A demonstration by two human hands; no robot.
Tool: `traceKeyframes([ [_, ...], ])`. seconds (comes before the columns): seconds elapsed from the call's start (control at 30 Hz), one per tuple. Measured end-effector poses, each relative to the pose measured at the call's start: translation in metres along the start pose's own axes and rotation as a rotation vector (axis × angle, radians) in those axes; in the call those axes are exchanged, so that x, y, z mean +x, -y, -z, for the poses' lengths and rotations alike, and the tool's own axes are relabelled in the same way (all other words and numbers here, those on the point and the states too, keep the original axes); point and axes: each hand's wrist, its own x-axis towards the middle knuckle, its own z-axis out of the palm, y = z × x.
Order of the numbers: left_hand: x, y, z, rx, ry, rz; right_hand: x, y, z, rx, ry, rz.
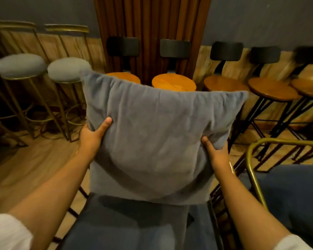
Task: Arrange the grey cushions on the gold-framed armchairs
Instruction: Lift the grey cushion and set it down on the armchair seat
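A square grey cushion [155, 134] is held upright in the middle of the view, slightly tilted, its lower edge just above a blue-grey chair seat [134, 224]. My left hand [93, 134] grips the cushion's left edge with the thumb across the front. On the lower right edge, my right hand [215, 150] grips it the same way. A gold-framed armchair [253, 170] with a dark blue seat stands at the right, its curved gold arm showing. The back of the chair under the cushion is hidden.
Gold-legged stools with grey round seats [69, 69] line the left wall. Wooden round-seat stools with black backs [173, 82] stand along the back wall and to the right. A brown curtain [152, 24] hangs behind. Wooden floor [34, 159] shows at left.
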Motion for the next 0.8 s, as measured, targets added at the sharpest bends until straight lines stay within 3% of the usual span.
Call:
traceKeyframes([
  [0.23, -0.02, 0.068, 0.03, 0.168, 0.057, 0.213, -0.05, -0.068, -0.013, -0.023, 0.117, -0.164],
  [0.43, -0.032, 0.109, 0.04, 0.198, 0.367, 0.271, -0.068, -0.118, 0.006, -0.111, 0.383, -0.292],
  [0.6, -0.046, 0.101, 0.025, 0.185, 0.243, 0.178, -0.08, -0.108, 0.022, 0.01, 0.267, -0.278],
  [0.8, -0.059, 0.012, 0.013, 0.11, 0.305, -0.055, -0.102, -0.027, 0.075, 0.01, 0.05, -0.08],
])
